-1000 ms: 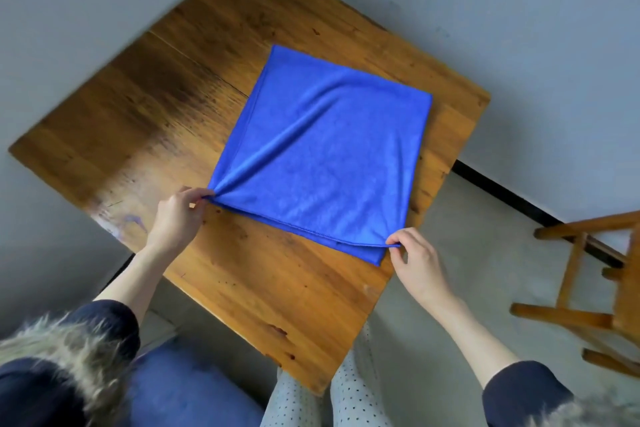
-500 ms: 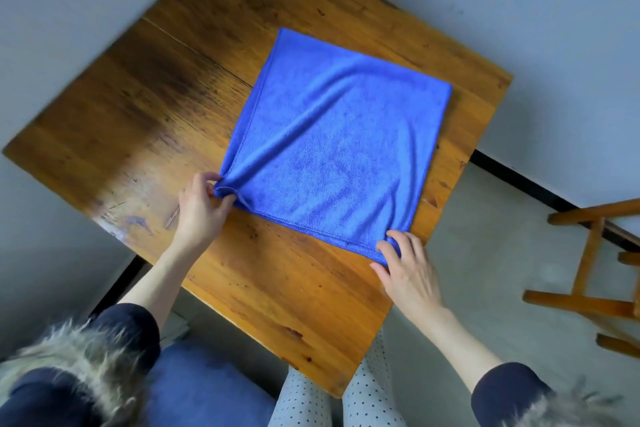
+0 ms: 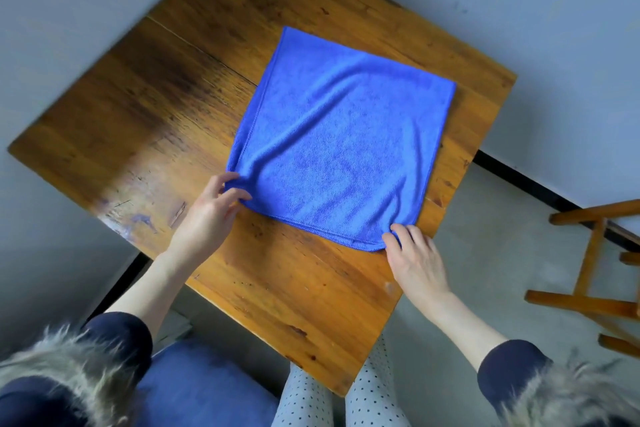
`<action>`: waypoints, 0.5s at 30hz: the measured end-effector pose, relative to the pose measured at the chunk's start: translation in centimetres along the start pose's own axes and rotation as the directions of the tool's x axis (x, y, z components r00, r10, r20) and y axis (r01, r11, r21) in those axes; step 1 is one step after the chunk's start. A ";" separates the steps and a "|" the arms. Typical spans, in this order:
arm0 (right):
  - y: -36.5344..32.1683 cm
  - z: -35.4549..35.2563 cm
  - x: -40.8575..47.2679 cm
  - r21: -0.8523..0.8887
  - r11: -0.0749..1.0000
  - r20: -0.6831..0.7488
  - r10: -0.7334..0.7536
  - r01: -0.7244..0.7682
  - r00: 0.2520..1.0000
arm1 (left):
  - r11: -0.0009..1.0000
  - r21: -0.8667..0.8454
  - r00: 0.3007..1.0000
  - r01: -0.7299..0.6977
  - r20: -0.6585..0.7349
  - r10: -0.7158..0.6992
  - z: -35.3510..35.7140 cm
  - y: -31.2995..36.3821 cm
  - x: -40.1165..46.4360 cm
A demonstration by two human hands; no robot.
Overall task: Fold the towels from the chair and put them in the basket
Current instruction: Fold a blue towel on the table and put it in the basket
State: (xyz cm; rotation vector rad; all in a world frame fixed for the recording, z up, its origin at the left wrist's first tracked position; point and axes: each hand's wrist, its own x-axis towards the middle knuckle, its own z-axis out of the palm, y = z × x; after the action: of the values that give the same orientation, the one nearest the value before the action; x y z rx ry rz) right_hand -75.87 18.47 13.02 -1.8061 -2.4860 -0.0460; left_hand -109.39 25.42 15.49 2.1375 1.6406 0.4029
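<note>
A blue towel, doubled over into a rough square, lies flat on the right half of the wooden table. My left hand is at its near left corner, thumb and fingers closed around the bunched cloth. At the near right corner my right hand rests its spread fingertips on the hem, palm down on the table. Soft creases run diagonally across the towel. No basket is in view.
Part of a wooden chair frame stands on the grey floor at the right. A blue padded surface sits below the table's near edge, beside my legs in dotted trousers. Grey walls meet behind the table.
The near edge of the towel has come down flat on the table. My right hand went from pinching the corner to resting on it with fingers spread. My left hand still pinches its corner.
</note>
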 end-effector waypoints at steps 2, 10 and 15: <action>0.4 -0.3 0.5 0.070 0.997 -0.076 0.024 -0.019 0.997 | 0.995 0.062 0.996 -0.081 0.036 0.079 -0.1 0.1 0.0; 3.7 -5.5 2.6 0.342 0.931 -0.158 0.189 -0.125 0.969 | 0.999 0.028 0.997 -0.044 -0.061 0.046 -2.3 2.0 1.9; 5.2 -11.0 4.6 0.231 0.973 -0.101 0.013 0.010 0.995 | 0.996 -0.051 0.973 0.071 -0.217 -0.081 -5.9 4.2 3.6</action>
State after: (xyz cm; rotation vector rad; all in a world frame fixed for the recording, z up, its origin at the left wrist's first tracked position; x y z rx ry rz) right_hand -71.95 23.69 24.26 -1.6679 -2.3111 0.1415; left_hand -107.67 28.79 22.63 2.0520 1.8088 0.6638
